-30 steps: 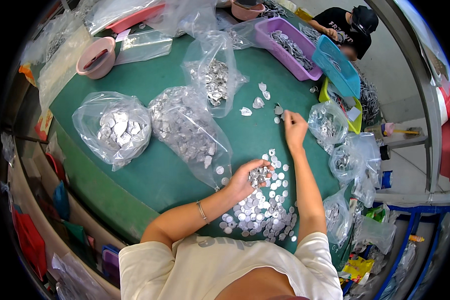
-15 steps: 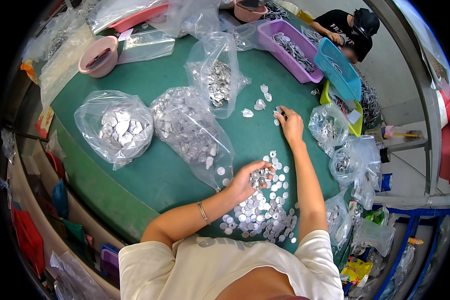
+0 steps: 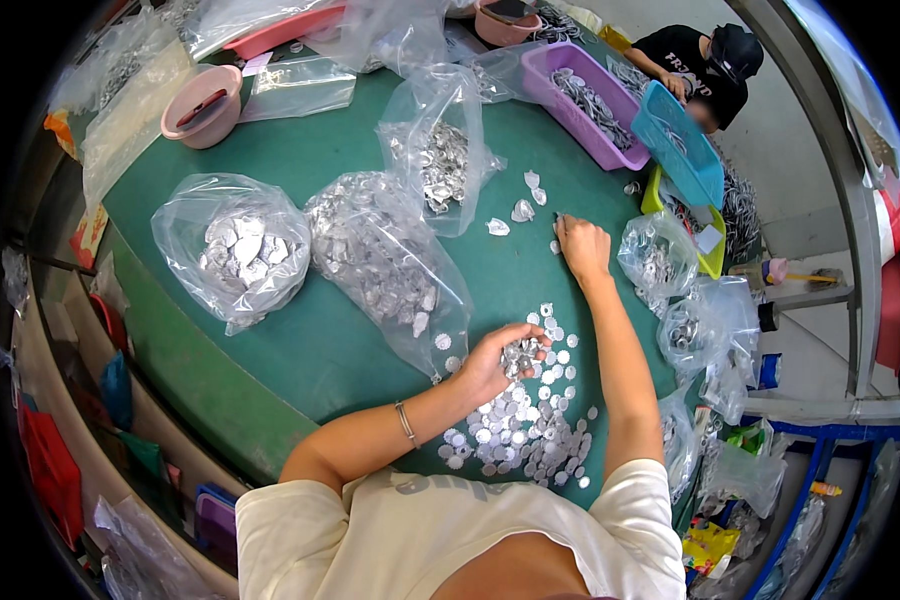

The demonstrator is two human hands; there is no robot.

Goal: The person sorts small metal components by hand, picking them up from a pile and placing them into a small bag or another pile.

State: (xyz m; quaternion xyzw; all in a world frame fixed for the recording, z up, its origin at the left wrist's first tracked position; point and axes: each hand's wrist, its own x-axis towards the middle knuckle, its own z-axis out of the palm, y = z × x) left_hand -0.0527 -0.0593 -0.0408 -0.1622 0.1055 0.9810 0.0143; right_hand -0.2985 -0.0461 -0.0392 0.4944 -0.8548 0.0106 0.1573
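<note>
My left hand point(image 3: 493, 362) is cupped palm-up around a handful of shiny silver metal pieces point(image 3: 521, 356). Just below it spreads a loose pile of round, scallop-edged silver discs point(image 3: 515, 436) on the green table. Farther forward, my right hand point(image 3: 584, 247) rests on the tabletop with its fingers curled together; what they grip, if anything, is hidden. One small disc point(image 3: 555, 246) lies against its left side. Several larger silver pieces point(image 3: 523, 210) are scattered a little beyond that hand.
Clear bags of silver pieces point(image 3: 247, 250) point(image 3: 385, 255) point(image 3: 440, 165) stand left and centre. A pink bowl point(image 3: 202, 108) sits far left. Purple point(image 3: 580, 105), blue point(image 3: 678, 145) and lime baskets line the far right, near a co-worker point(image 3: 705, 65). More filled bags point(image 3: 658, 252) edge the right side.
My right hand's fingers have curled in, and the hand has shifted slightly right. The silver piece seen at its fingertips is now mostly hidden. My left hand stays put with its handful.
</note>
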